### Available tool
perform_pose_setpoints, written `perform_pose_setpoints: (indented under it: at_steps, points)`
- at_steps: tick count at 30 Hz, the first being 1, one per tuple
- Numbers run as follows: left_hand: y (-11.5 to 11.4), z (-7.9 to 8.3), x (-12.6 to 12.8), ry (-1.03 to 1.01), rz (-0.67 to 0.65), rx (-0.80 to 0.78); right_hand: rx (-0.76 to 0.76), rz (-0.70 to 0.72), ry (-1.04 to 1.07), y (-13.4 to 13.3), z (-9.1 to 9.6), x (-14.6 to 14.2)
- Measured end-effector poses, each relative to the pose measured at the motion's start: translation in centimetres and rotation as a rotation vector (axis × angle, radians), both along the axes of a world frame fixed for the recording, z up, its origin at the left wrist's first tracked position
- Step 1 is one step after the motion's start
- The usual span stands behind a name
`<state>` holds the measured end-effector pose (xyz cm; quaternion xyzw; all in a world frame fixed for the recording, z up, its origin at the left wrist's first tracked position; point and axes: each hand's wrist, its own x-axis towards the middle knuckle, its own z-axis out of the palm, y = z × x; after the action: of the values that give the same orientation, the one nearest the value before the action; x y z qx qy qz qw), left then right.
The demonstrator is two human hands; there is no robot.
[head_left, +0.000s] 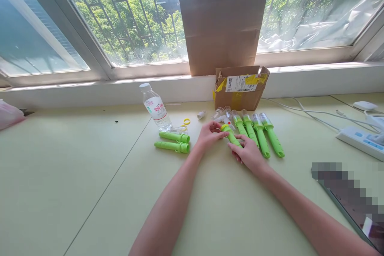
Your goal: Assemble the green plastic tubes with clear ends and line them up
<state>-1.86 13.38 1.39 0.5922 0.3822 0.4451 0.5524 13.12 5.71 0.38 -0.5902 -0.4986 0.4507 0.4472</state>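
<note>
Both hands are closed on one green plastic tube handle (233, 139), which is tilted over the table. At its threaded upper end, with a yellow ring around it, are the fingers of my left hand (210, 135). My right hand (248, 153) grips the lower part. Close by on the right lie several similar green handles with clear caps (265, 118). Two uncapped green handles (172, 147) rest to the left, their threaded ends pointing right. Behind them are loose yellow rings (186, 121) and a clear cap (179, 130). Small white parts (222, 119) lie just beyond my left hand, partly hidden.
A water bottle (156, 108) stands behind the left handles. An opened cardboard box (241, 90) sits against the window ledge. A small white cylindrical part (201, 115) lies between them. To the right are a power strip (361, 142), cables and a phone (345, 200).
</note>
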Motion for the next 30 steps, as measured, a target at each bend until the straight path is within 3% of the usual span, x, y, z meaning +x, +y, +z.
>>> perform_pose_setpoints:
  at_steps: [6,18,30]
  points:
    - [0.17,-0.10,-0.18,0.007,-0.065,-0.001,0.023,-0.075,0.052,0.27,-0.29,0.04]
    - [0.32,0.02,-0.54,0.055,-0.048,-0.019,0.020,0.135,0.080,0.63,-0.02,0.43]
    - [0.46,0.22,-0.92,0.047,-0.157,0.005,-0.047,0.118,0.160,0.50,0.38,0.40]
